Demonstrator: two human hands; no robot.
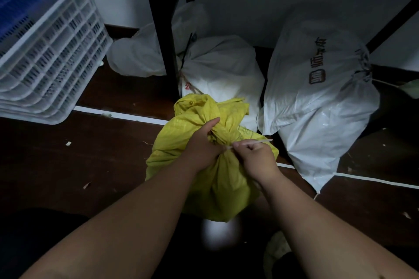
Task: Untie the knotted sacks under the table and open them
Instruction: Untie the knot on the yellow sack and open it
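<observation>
**Knot half-worked, and easy to tighten by mistake**

Nearest me, my left hand (204, 142) is curled round the bunched neck of the yellow woven plastic sack (204, 176), which stands on the dark wooden floor (79, 154) right in front of me. My right hand (255, 154) pinches the thin pale tie string (263, 141) at the knot, its free end sticking out to the right. The risk I see: if I pull the wrong strand, the knot will cinch harder rather than slip (the light is poor, and I cannot make out how the loops run). A sharp tug could also snap the thin string short or tear the weave at the neck, and if my left hand loosens, the full sack may slump sideways.

Beyond it, the knotted white plastic sacks wait: one just behind (222, 70), a printed one (317, 97) to the right, another (140, 52) further back beside the black metal table leg (163, 29). The stacked white plastic crates (49, 52) stand at the left.
</observation>
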